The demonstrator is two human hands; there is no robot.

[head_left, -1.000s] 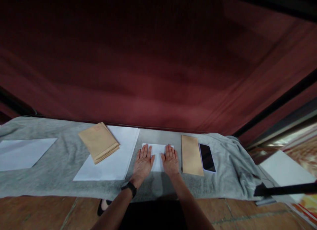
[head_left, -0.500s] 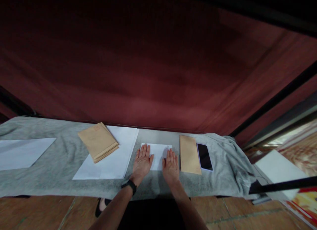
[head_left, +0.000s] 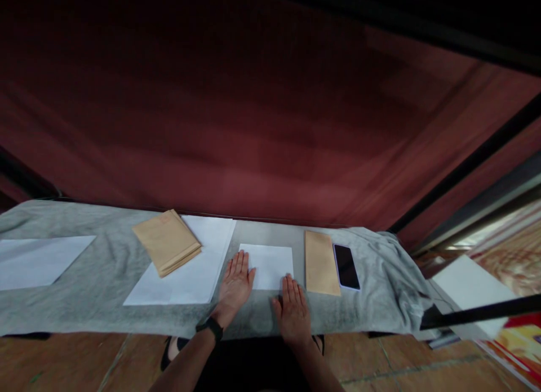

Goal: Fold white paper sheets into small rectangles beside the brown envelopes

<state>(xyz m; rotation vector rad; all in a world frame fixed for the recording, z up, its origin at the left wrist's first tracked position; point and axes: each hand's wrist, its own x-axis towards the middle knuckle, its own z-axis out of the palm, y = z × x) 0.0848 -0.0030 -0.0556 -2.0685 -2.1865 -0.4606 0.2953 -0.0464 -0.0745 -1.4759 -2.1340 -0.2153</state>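
Note:
A small white sheet of paper (head_left: 270, 265), perhaps folded, lies flat on the grey cloth in front of me. My left hand (head_left: 236, 282) is open, palm down, its fingers at the sheet's left edge. Lower down, my right hand (head_left: 292, 310) lies open with its fingertips at the sheet's lower right corner. Neither hand holds anything. To the right of the sheet lies a brown envelope (head_left: 322, 263). Left of my left hand are larger white sheets (head_left: 181, 285), with a stack of brown envelopes (head_left: 167, 240) lying askew over their upper left part.
A phone (head_left: 347, 267) lies right of the single envelope. Another white sheet (head_left: 38, 262) is at the far left of the grey cloth (head_left: 105, 285). A dark red panel (head_left: 253, 155) rises behind the table. A black bar (head_left: 486, 313) crosses at the right.
Both hands have moved off the middle of the small sheet. The left slid left to its edge, the right came down toward me, leaving more of the paper uncovered.

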